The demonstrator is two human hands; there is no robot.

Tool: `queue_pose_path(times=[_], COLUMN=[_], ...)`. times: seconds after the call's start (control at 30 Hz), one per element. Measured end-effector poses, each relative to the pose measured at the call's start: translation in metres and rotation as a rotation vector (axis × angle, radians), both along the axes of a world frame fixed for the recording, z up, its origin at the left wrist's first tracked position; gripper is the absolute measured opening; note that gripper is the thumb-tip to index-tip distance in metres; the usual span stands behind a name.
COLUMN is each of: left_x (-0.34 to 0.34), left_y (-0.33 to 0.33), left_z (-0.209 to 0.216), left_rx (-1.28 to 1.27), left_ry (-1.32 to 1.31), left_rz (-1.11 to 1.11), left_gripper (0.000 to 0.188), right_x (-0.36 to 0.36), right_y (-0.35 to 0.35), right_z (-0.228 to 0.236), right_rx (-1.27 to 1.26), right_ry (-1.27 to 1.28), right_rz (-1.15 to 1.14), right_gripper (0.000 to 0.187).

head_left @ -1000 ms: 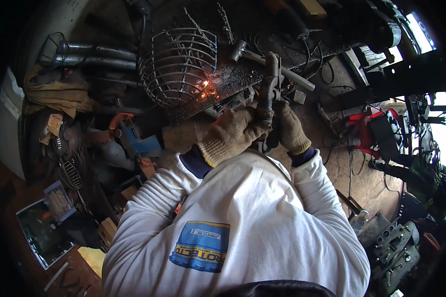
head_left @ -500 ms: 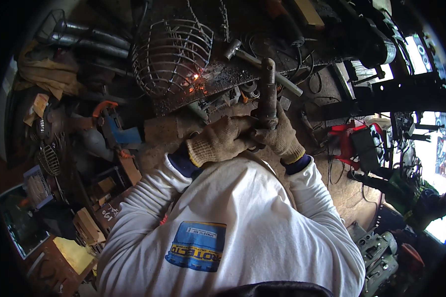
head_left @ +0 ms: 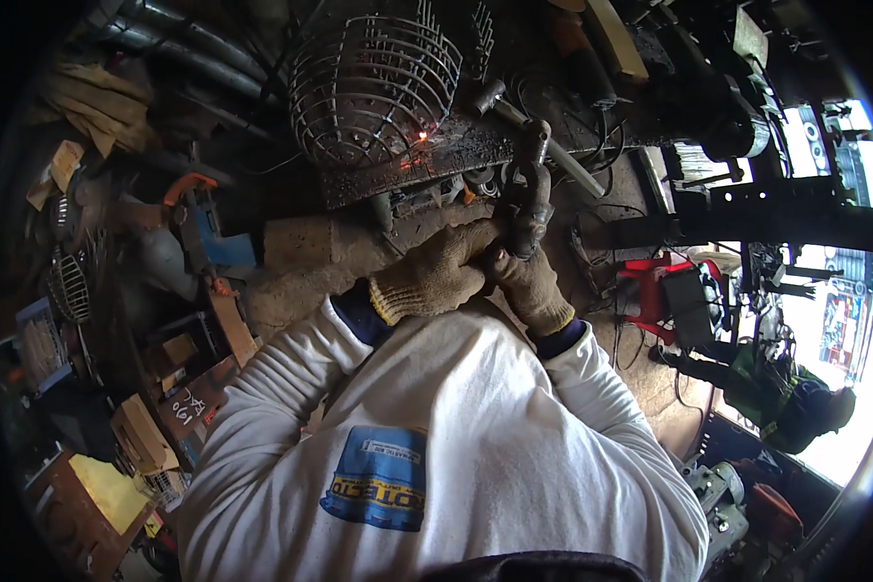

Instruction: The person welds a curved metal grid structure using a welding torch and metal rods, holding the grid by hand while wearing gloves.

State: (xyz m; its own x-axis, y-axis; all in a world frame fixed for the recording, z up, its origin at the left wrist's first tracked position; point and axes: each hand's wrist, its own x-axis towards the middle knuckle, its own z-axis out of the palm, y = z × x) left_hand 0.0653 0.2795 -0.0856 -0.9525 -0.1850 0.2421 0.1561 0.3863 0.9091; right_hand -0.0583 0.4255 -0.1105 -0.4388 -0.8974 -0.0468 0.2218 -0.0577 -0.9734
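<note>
A: Compared with half a second ago, your stepped metal shaft has turned and now leans slightly, and your view has swung so that the bench stands farther right. State the hand condition.

B: Your right hand, gloved, is closed on the shaft's lower end, thumb to the front. Your left hand, also gloved, is curled just beside it; whether it grips anything cannot be told. The shaft stands up in front of your chest, short of the workbench.

A: Identify the nearest hazard.

B: Loss of grip. The probable cause would be a loose thumb, or worn glove fabric sliding on the metal. The shaft could then fall toward your feet.

A: And beyond the shaft?

B: The hammer appears to project its handle past the bench edge. A sideways swing of the shaft could knock it down. Farther left, a glowing spot shows at the rim of the wire basket; contact could scorch your glove. Well apart on the right, beyond a red plastic chair, note another person.
</note>
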Motion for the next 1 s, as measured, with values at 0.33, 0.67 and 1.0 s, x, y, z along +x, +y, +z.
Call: queue_pose_path(times=[0.33, 0.67, 1.0], left_x=[0.035, 0.123, 0.131], left_y=[-0.026, -0.068, -0.065], left_z=[-0.013, -0.043, -0.041], left_rx=[0.115, 0.14, 0.117], left_ry=[-0.042, -0.347, -0.281], left_rz=[-0.141, -0.06, 0.054], left_gripper=[0.041, 0.03, 0.031], right_x=[0.021, 0.03, 0.059], right_y=[-0.007, 0.009, 0.066], right_z=[0.031, 0.066, 0.037], right_rx=[0.455, 0.793, 0.268], right_ry=[0.544, 1.016, -0.043], right_rz=[-0.181, -0.41, -0.32], right_gripper=[0.055, 0.063, 0.068])
